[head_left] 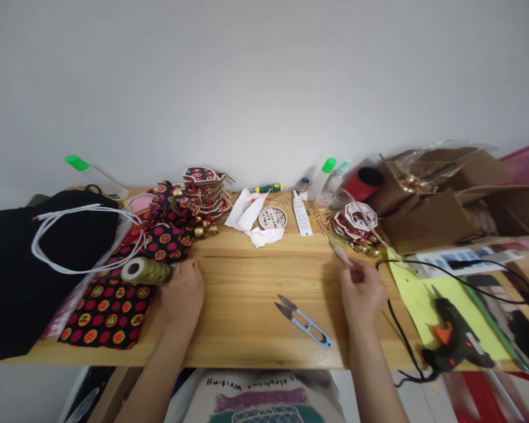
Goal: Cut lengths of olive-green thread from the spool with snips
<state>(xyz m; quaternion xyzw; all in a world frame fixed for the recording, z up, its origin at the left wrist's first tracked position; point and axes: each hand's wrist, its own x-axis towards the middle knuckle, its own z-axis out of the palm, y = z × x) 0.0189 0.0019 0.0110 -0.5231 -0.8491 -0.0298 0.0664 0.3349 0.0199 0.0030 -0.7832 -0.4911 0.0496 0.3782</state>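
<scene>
- The left hand (183, 292) rests on the pale wooden surface (247, 329), fingers curled around the end of an olive-green spool of thread (146, 271) lying on its side.
- The spool sits at the edge of a black cloth with red and yellow dots (108, 311).
- The right hand (361, 292) pinches a thin pale stick (340, 254) between its fingertips.
- Blue-handled thread snips (304, 321) lie between the hands, untouched.
- A black hot-glue gun (454, 338) lies on yellow paper (417, 305) to the right.

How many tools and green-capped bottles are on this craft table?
Thread snips: 1
Glue gun: 1
Screwdriver: 1
Green-capped bottles: 2
Total: 5
The left hand touches an olive thread spool; the right hand pinches a thin stick.
</scene>
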